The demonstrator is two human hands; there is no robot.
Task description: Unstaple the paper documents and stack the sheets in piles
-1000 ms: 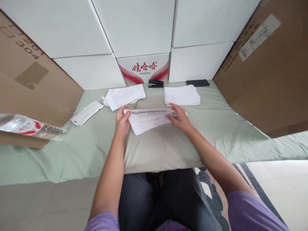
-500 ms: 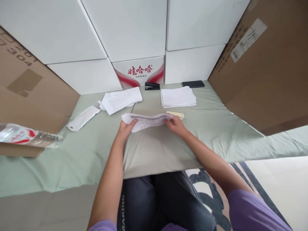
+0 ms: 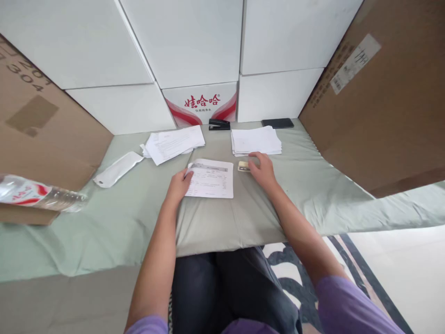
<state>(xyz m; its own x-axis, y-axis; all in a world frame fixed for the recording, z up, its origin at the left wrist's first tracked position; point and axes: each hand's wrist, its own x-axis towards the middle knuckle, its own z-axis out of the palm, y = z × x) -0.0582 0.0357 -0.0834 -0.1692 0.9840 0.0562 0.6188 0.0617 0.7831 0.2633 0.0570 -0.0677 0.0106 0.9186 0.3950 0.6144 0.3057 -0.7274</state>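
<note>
A sheaf of printed papers (image 3: 212,181) lies nearly flat on the cloth in front of me. My left hand (image 3: 180,184) pinches its left edge, thumb on top and the other fingers underneath. To the right of the papers is a small pale-yellow box (image 3: 243,163) with a dark and metallic strip along its near side. My right hand (image 3: 262,170) has its fingers curled over the right end of this box, hiding that part. Beyond that hand sits a stack of white paper (image 3: 256,140).
A black stapler (image 3: 219,124) stands at the back by white boxes (image 3: 194,41). Further items are a dark phone (image 3: 277,123), a loose paper pile (image 3: 175,143), a white pouch (image 3: 118,170) and a water bottle (image 3: 38,194). Cardboard boxes (image 3: 389,106) flank the cloth-covered surface (image 3: 215,227).
The papers, held up between both hands before, now lie lower and flatter. My right hand has let go of them and moved right onto the pale-yellow box. My left hand keeps its hold.
</note>
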